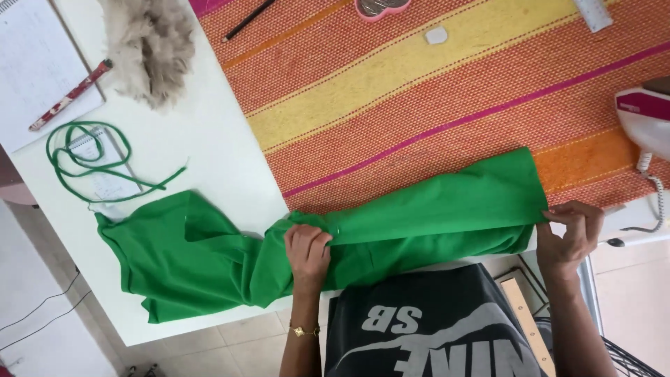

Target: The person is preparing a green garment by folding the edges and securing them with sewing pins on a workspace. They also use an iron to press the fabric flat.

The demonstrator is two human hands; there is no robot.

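Observation:
A long piece of green fabric lies across the near edge of the white table, folded lengthwise on its right half and bunched loosely on the left. My left hand grips the folded fabric near its middle, fingers curled over the edge. My right hand pinches the fabric's right end at the table's edge. The stretch between both hands is pulled fairly straight. A thin bracelet sits on my left wrist.
An orange, yellow and pink striped woven mat covers the table's right part. A white and pink iron with coiled cord stands far right. A green cord, small notepad, paper with a red pen and fluffy beige material lie left.

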